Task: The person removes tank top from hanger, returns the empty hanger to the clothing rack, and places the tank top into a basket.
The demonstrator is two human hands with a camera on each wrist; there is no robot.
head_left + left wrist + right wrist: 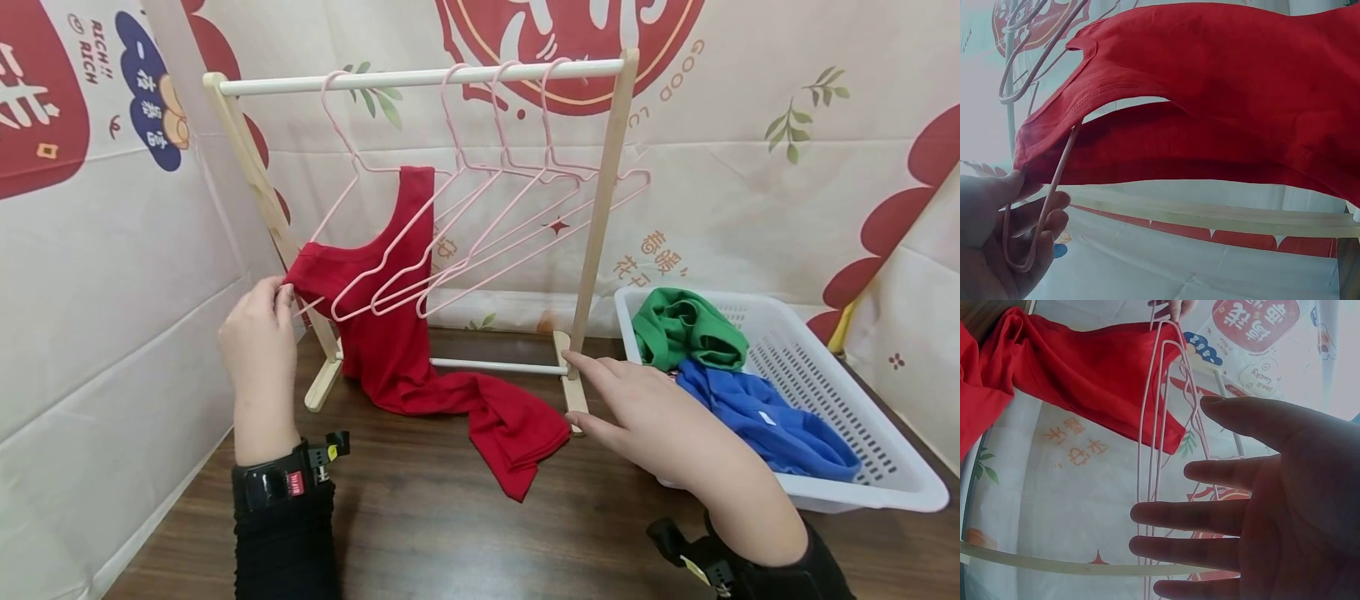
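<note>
My left hand (258, 350) pinches one shoulder strap of a red tank top (390, 358) between thumb and fingers. In the left wrist view, the end of a pink hanger (1055, 178) comes out through the armhole and crosses in front of my curled fingers. That hanger hooks over the rack's white top bar (405, 78). The top's other strap stands up near the hanger's neck, and its lower part trails onto the table. My right hand (660, 412), empty with fingers straight and spread, is beside the rack's right foot (572, 392), palm toward the hangers in the right wrist view.
Three more pink hangers (447, 108) hang to the right, overlapping the red top. The rack's wooden right post (603, 192) stands beside a white basket (885, 500) holding a green garment (686, 325) and a blue garment (765, 421). Printed cloth walls surround the table (420, 533).
</note>
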